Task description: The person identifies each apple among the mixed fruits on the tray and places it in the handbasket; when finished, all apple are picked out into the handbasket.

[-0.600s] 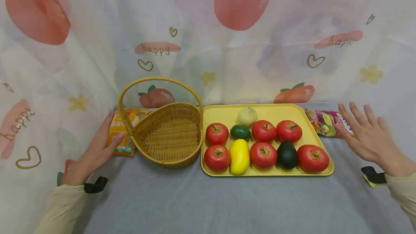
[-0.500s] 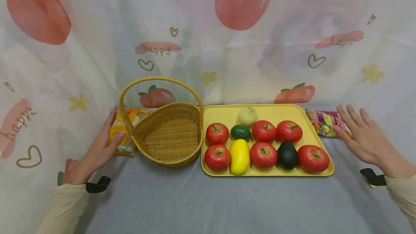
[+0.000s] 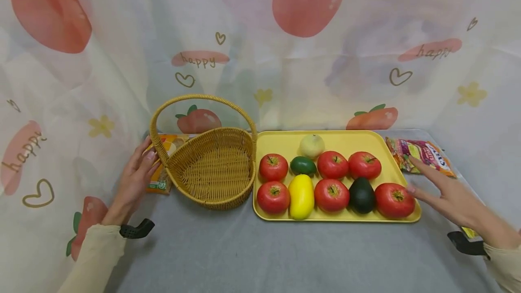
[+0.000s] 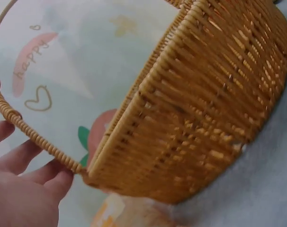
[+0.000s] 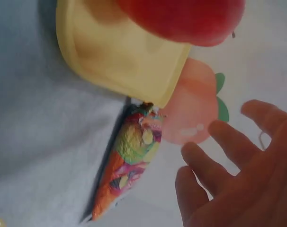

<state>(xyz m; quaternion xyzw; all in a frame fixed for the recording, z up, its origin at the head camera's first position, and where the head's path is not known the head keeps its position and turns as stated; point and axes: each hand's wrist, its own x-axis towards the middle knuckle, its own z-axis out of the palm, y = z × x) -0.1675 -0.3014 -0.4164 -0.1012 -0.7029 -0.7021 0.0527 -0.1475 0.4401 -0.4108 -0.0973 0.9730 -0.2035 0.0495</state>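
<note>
The left arm reaches in from the lower left, its pale sleeve [image 3: 95, 248] ending at the wrist, and the left hand [image 3: 132, 182] points forward along the near side of the wicker basket [image 3: 228, 203], fingers relaxed and slightly parted beside the handle [image 3: 203, 97]. In the left wrist view some fingertips pass behind that handle (whether they actually touch it, I cannot tell), and nothing is gripped. The basket sits upright on the grey surface [image 3: 244, 257], left of the yellow tray [image 3: 346, 138], with an orange packet [image 3: 160, 185] partly hidden between hand and basket. The right arm enters from the lower right, and the right hand [image 3: 460, 205] is raised, wide and holding nothing, thumb and forefinger reaching toward the tray's right end. From the head camera the thumb tip overlaps the edge of the rightmost red apple [image 3: 395, 201], while the forefinger crosses in front of a colourful packet [image 3: 429, 153]; the right wrist view shows the spread fingers apart from both. That apple lies in the tray's near right corner, beside the dark avocado [image 3: 362, 196].
</note>
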